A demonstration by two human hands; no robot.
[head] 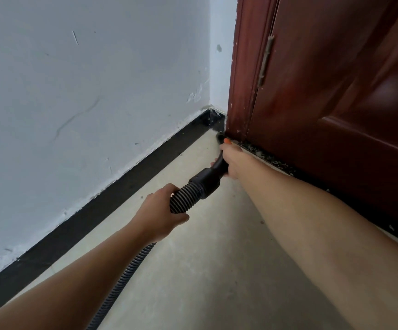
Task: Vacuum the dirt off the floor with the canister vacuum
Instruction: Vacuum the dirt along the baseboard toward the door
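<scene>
**Fingers [225, 146] clamped on the vacuum, tip in the door corner: mind the frame and the hose**

Both hands have hold of the vacuum. The right hand [231, 161] grips the black nozzle tube [218, 166] w/ fingers curled round it and the index finger, orange nail, laid fwd along the top. The left hand [161, 210] is wrapped round the ribbed hose [183, 198] just behind the cuff. The nozzle tip sits at floor level, right in the corner where the black skirting [121, 186] meets the door frame [242, 79]. The canister isn't in view; the hose runs back out the bottom of the picture.

What could go wrong, as I read it:
- The right arm is at full stretch, so fine control is prob. poor. A jab could knock the hard tip into the frame or door [336, 103] and chip the finish.
- The dirt [273, 161] along the door's bottom edge looks gritty, w/ pale flakes mixed in. Bigger bits could block the narrow tube.
- The hose trails back under the left arm. Reaching further may pull it taut, then kink it or drag the canister.
- The tip could miss grit packed tight against the door.

Surface and room: the floor [205, 270] is pale, matte and hard, w/ dusty smears and a few dark specks. The wall [74, 91] is whitish w/ cracks, scuffs and a ragged paint edge above the skirting. The door is red-brown wood w/ a dusty hinge [264, 60].
</scene>
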